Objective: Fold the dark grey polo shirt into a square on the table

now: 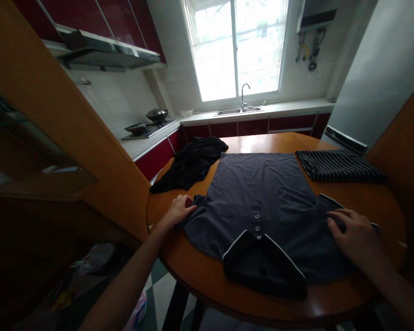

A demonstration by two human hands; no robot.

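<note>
- Gray polo shirt [272,188]: spread on the worktop [196,266], placket [257,222] up, collar [279,276] at near end.
- Left hand [178,210], left of collar: looks pinched on the left sleeve [200,211].
- Right hand [357,234], right of collar: fingers bent over the right sleeve [322,214]; can't tell if gripping.
- Best: ease sleeves outward evenly, so the placket runs straight from collar.
- Sweep creases away from collar, light pressure.
- Avoid snagging black garment [196,158], beyond collar to left, or folded striped fabric [341,165], beyond collar to right.
</note>
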